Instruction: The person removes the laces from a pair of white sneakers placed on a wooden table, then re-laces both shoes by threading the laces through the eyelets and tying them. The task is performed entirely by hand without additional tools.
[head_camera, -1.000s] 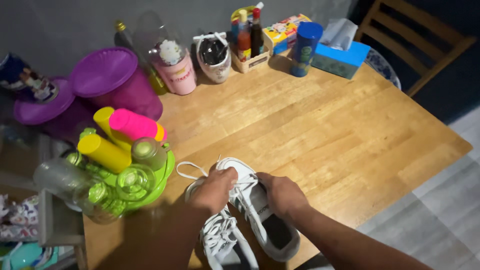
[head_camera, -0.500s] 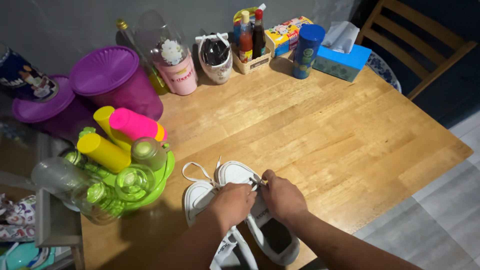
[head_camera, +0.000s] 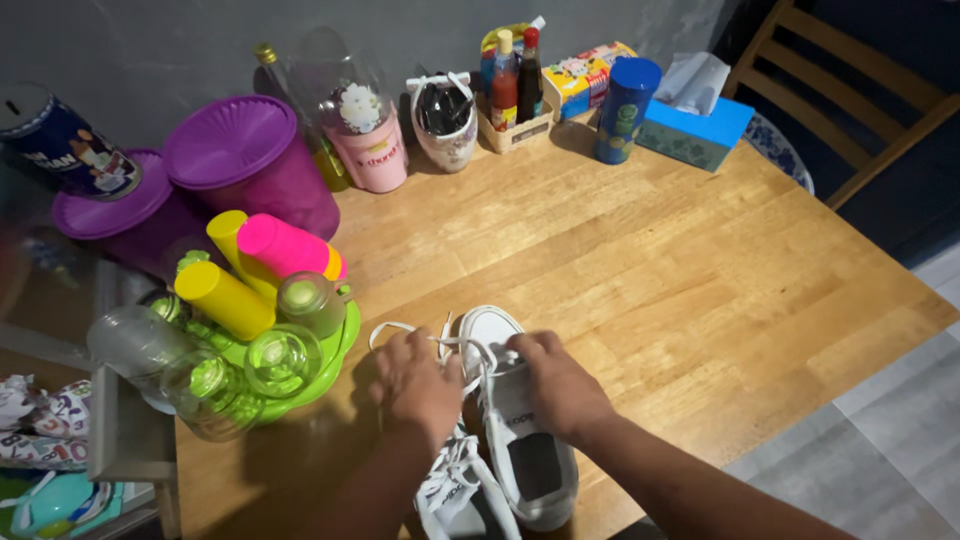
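— So, where are your hands right now?

— Both are down on the right-hand white sneaker (head_camera: 515, 420), near the front edge of the wooden table (head_camera: 700, 270). My left hand (head_camera: 418, 380) is curled over the laces, fingers closed around the white shoelace (head_camera: 455, 345) where it loops out toward the toe. My right hand (head_camera: 560, 385) is pinched shut on the lace at the other side of the eyelets, thumb and fingertips pressed together.

— How far along does the lacing look?

— Judging from this one head view, partway. The lace is threaded through the lower eyelets and pulled across the tongue, but a loose loop hangs off to the left of the toe and no bow shows yet. The second sneaker (head_camera: 450, 485), just beside it and partly under my left forearm, has its laces crossed all the way up, so that one looks finished.

— And the shoe itself?

— White upper, grey stripes along the side, dark insole showing through the open collar. It lies flat, toe pointing away from me.

— Anything crowding you?

— A green tray of upturned cups and glasses (head_camera: 250, 330) sits close on my left. Purple lidded containers (head_camera: 245, 165), sauce bottles (head_camera: 515, 80) and a blue tissue box (head_camera: 700, 125) stand well apart, along the wall.
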